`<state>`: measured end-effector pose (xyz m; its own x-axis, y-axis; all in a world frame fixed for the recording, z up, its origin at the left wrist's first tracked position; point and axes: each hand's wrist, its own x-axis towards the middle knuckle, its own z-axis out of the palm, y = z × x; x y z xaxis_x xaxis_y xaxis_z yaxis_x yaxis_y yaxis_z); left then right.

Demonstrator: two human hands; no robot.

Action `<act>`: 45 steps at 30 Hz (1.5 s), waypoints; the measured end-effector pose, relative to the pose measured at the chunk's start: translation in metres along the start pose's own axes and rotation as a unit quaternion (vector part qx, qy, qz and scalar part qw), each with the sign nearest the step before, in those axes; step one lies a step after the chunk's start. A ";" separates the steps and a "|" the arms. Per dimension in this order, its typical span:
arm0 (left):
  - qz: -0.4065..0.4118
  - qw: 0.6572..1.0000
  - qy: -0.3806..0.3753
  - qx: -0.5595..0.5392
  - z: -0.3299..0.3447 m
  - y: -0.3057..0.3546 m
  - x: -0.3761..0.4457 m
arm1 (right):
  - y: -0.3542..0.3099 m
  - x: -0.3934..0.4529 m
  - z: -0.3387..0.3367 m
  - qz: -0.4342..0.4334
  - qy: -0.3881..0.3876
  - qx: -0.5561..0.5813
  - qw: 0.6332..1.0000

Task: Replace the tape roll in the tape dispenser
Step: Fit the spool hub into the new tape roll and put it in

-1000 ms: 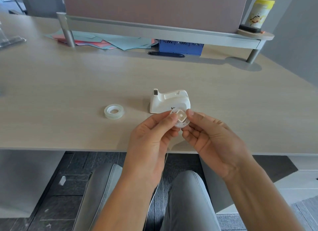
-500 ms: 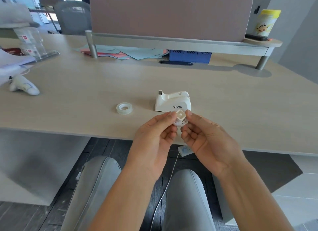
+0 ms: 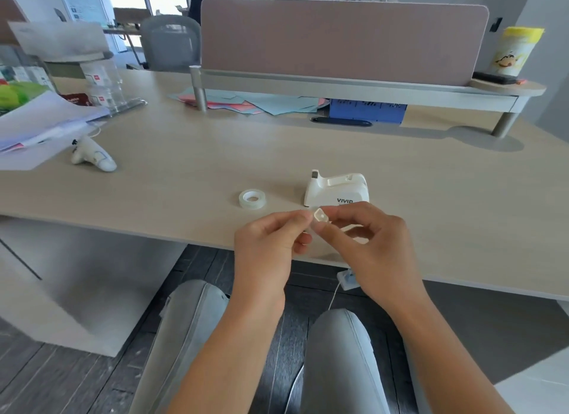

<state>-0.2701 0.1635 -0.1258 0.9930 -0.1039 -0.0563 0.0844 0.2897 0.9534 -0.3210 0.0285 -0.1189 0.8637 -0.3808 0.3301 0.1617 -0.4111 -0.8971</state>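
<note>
A white tape dispenser (image 3: 335,188) marked VIVID stands on the light wooden desk (image 3: 184,182), its roll bay showing no tape. A clear tape roll (image 3: 252,199) lies flat to its left. Just in front of the dispenser, over the desk's near edge, both hands pinch a small white spool hub (image 3: 320,217). My left hand (image 3: 268,247) touches its left side with thumb and forefinger. My right hand (image 3: 369,247) grips it from the right. A pale translucent piece shows under my right fingers; what it is cannot be told.
A white handheld controller (image 3: 92,158) and a paper stack (image 3: 40,117) lie at the left. Coloured sheets (image 3: 261,104) and a blue box (image 3: 366,111) sit under the grey shelf riser (image 3: 338,84). A yellow-lidded canister (image 3: 517,51) stands far right. A person sits behind the divider.
My head has tilted up, so more of the desk and room shows. The hands have shifted on the hub, which now shows as a small squarish piece between the fingertips.
</note>
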 end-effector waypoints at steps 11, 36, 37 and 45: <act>0.044 0.980 0.053 0.189 -0.035 0.005 0.050 | 0.006 0.043 0.038 0.047 0.026 0.010 0.998; 0.198 0.771 0.054 0.603 -0.052 -0.004 0.108 | 0.029 0.056 0.044 0.080 0.041 0.015 0.996; 0.202 0.789 0.052 0.578 -0.050 -0.005 0.108 | 0.029 0.056 0.043 0.081 0.047 0.026 0.995; 0.048 0.997 -0.035 0.047 0.002 0.027 0.064 | 0.005 0.047 0.013 0.036 0.106 0.106 0.988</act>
<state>-0.2039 0.1632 -0.1033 0.9875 -0.1478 0.0543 -0.0220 0.2116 0.9771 -0.2730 0.0194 -0.1117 0.7607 -0.5773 0.2968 0.2187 -0.2026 -0.9545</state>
